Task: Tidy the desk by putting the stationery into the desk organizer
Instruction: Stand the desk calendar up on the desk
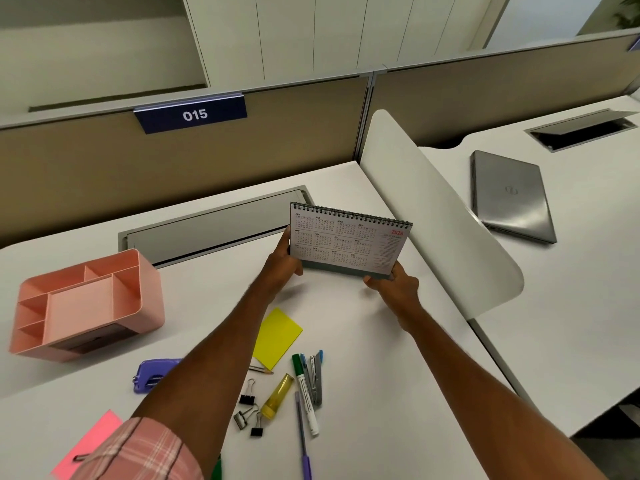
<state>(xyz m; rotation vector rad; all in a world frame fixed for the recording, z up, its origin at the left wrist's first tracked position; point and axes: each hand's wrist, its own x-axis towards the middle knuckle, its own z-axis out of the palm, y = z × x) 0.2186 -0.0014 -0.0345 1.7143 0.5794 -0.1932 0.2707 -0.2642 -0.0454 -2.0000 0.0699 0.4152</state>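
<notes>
white desk (pixel 363 341) | tan partition (pixel 225 161) behind | left hand (pixel 282 268) and right hand (pixel 394 284) both grip calendar (pixel 349 240) | pink organizer (pixel 150 299) well apart

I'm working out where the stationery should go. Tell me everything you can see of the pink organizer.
The organizer is a pink box, plastic by its look, with rounded corners and an open top. Thin walls split it into several compartments: a large one in the middle and smaller ones around it. No stationery shows in any of them. A dark slot sits low on its near face, too blurred to make out. It stands upright on the left part of the white desk, and only the desk touches it.
</notes>
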